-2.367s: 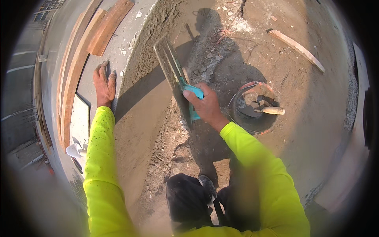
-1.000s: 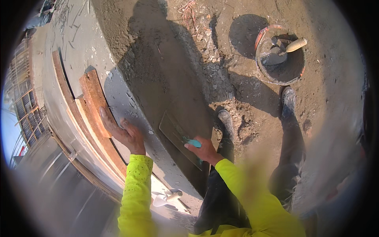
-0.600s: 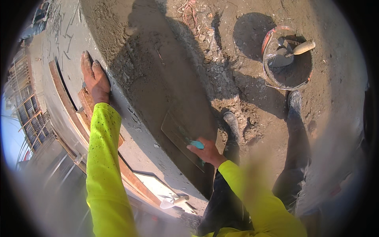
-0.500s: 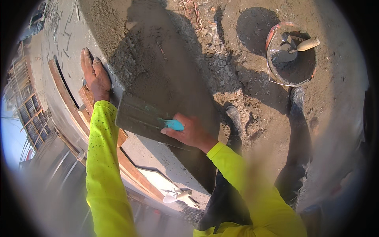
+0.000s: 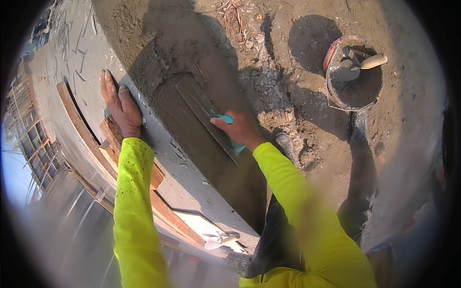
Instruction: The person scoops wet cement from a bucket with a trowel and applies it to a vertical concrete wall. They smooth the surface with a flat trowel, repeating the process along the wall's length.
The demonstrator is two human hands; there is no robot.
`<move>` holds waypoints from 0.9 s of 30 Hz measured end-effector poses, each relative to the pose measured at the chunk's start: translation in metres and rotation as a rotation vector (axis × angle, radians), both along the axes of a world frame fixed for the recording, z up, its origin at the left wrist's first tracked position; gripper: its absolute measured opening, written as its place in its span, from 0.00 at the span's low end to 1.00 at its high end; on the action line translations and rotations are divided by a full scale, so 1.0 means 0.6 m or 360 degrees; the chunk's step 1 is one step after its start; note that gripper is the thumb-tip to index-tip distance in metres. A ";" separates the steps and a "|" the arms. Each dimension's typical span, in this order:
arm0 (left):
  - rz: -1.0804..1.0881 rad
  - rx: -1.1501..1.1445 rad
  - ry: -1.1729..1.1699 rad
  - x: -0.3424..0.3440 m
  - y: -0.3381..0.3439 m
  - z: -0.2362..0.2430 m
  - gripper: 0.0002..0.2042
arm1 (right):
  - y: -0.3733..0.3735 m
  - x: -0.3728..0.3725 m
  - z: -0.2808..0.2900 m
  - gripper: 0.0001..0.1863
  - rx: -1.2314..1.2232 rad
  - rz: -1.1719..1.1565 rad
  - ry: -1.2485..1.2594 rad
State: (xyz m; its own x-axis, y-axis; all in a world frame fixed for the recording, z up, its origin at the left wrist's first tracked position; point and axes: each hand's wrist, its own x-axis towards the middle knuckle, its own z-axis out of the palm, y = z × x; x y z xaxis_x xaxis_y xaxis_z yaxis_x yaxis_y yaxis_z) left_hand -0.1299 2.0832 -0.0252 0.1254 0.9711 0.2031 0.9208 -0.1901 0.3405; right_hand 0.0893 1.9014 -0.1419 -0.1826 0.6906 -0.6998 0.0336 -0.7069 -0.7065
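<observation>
My right hand (image 5: 240, 128) is wrapped round the turquoise handle of a plastering float (image 5: 199, 108). The float's long grey blade lies along the wet mortar (image 5: 177, 108) on the side face of a low wall, apart from the wall's top edge. Smooth mortar spreads below the blade, and rougher mortar lies beyond its far end. My left hand (image 5: 121, 106) rests flat on the grey concrete top (image 5: 165, 149) of the wall, fingers stretched out, holding nothing. Beside it are wooden boards (image 5: 111, 132).
On the ground at the far right stands a bucket (image 5: 353, 101) of mortar with a wooden-handled trowel (image 5: 373, 61) in it. A second trowel (image 5: 222, 241) lies on a white board near me. Loose nails (image 5: 79, 65) are scattered on the wall top. Rubble (image 5: 264, 81) lines the wall's foot.
The float has moved off the wall's top edge, right and away from me, and turned steeper along the mortar face. My left hand stays on the wall top, its thumb now spread wider.
</observation>
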 end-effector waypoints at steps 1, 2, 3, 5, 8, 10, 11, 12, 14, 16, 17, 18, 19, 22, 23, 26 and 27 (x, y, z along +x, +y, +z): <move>-0.0006 -0.0004 0.0004 -0.003 -0.002 -0.005 0.29 | -0.061 -0.003 -0.056 0.29 -0.0199 0.0038 -0.0101; -0.0018 -0.0033 0.0041 -0.026 -0.018 -0.010 0.29 | -0.147 -0.015 -0.057 0.29 -0.0327 0.0073 -0.0051; -0.0023 -0.0056 0.0062 -0.035 -0.028 -0.016 0.29 | -0.234 -0.020 -0.056 0.29 -0.0459 0.0100 -0.0019; -0.0020 -0.0064 0.0125 -0.043 -0.045 -0.015 0.29 | -0.276 -0.051 0.009 0.25 0.0299 -0.0129 -0.0048; -0.0043 -0.0020 -0.0007 -0.047 -0.034 -0.025 0.28 | -0.075 -0.056 0.122 0.24 0.0512 -0.0023 0.0096; 0.0035 -0.0100 0.0112 -0.013 -0.029 -0.005 0.28 | 0.065 -0.055 0.122 0.24 0.0493 -0.0059 0.0049; 0.0016 -0.0095 0.0059 -0.005 -0.012 0.001 0.28 | 0.100 -0.041 0.096 0.24 0.0370 -0.0099 0.0115; -0.0003 -0.0074 0.0012 0.005 0.009 0.014 0.28 | 0.126 -0.023 0.074 0.24 0.0263 -0.0140 0.0186; -0.0020 -0.0073 0.0013 -0.023 0.006 0.017 0.28 | 0.067 -0.034 0.031 0.24 0.0053 -0.0112 0.0103; -0.0011 -0.0131 0.0137 -0.056 -0.041 0.022 0.29 | -0.136 -0.087 0.014 0.25 0.0345 -0.0232 -0.0165; -0.0008 -0.0169 0.0195 -0.071 -0.058 0.017 0.29 | -0.152 -0.096 0.024 0.26 0.0458 -0.0248 -0.0140; 0.0032 -0.0174 0.0258 -0.079 -0.061 0.023 0.29 | -0.164 -0.104 0.041 0.27 0.0577 -0.0261 -0.0099; 0.0043 -0.0147 0.0205 -0.081 -0.049 0.021 0.29 | -0.082 -0.095 0.103 0.27 0.0425 -0.0113 0.0070; -0.0081 -0.0055 0.0207 -0.081 -0.021 0.011 0.29 | 0.079 -0.098 0.105 0.27 0.0271 0.0010 0.0070; -0.0074 -0.0049 0.0161 -0.066 -0.005 0.013 0.29 | 0.102 -0.098 0.095 0.27 0.0273 0.0002 -0.0013; -0.0046 -0.0077 0.0098 -0.040 0.024 0.007 0.29 | 0.005 -0.062 -0.035 0.28 -0.0355 -0.0044 -0.0045; -0.0051 -0.0086 0.0119 -0.051 0.015 -0.001 0.29 | -0.025 -0.060 -0.076 0.28 -0.0567 -0.0047 -0.0046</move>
